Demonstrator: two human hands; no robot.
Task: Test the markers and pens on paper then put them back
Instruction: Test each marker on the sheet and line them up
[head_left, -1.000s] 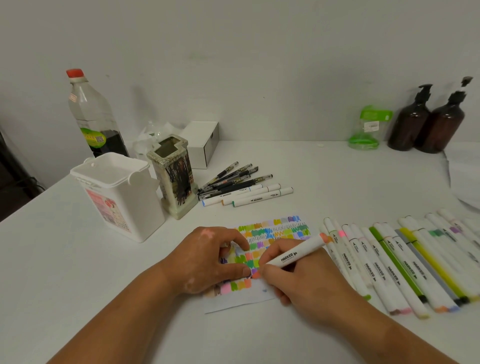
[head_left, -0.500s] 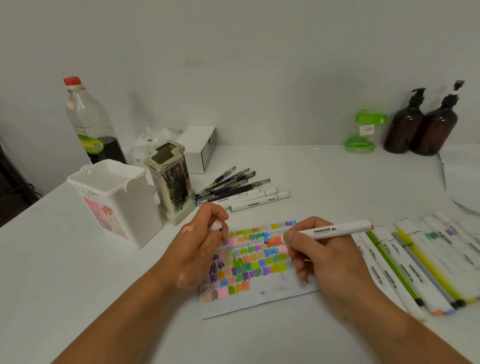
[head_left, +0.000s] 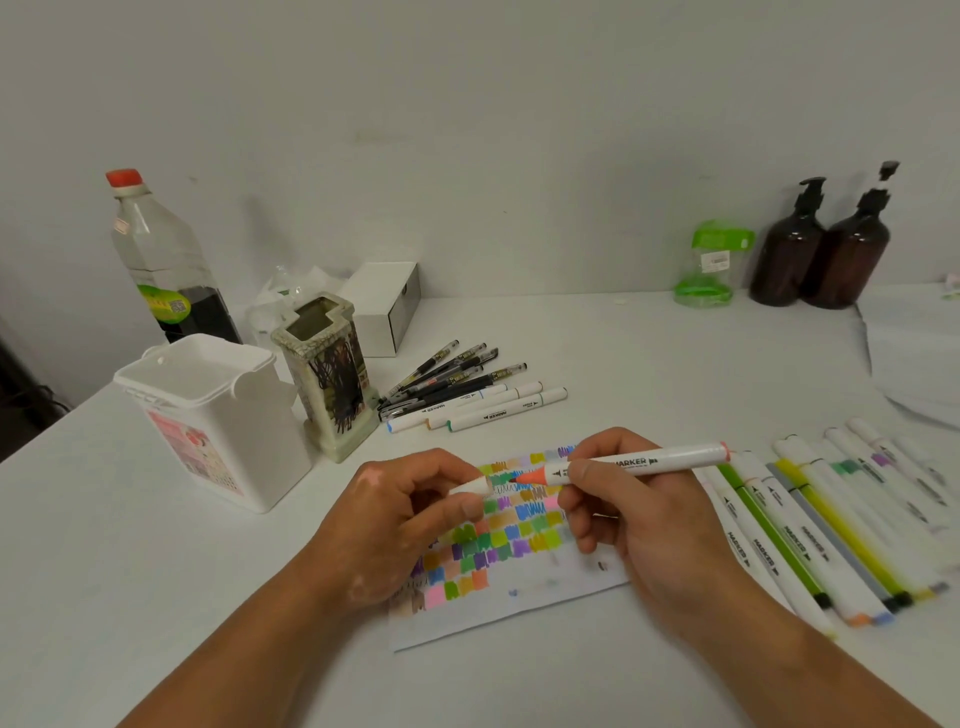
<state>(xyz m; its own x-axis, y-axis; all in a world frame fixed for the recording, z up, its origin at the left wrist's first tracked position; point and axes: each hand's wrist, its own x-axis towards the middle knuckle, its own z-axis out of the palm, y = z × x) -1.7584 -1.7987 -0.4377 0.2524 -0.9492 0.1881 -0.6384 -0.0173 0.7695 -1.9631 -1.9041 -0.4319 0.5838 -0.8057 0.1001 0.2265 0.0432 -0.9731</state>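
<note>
My right hand (head_left: 631, 514) grips a white marker (head_left: 639, 462) with an orange tip, held level above the paper (head_left: 519, 608) that carries several coloured test patches. My left hand (head_left: 395, 519) pinches the marker's white cap (head_left: 470, 487), its open end a short gap from the orange tip. A row of several markers (head_left: 810, 535) lies on the table to the right of the paper. A bundle of black pens (head_left: 452, 371) and white markers (head_left: 488, 408) lies behind the paper.
A white plastic bucket (head_left: 208, 410) and a ceramic pen holder (head_left: 332, 374) stand at the left. Behind them are a bottle (head_left: 156, 260) and a white box (head_left: 387, 306). Two brown pump bottles (head_left: 821, 249) and a green-lidded jar (head_left: 709, 265) stand at the back right.
My right hand lifted the marker off the paper and turned it level. My left hand rose from the paper with the cap and brought it close to the orange tip.
</note>
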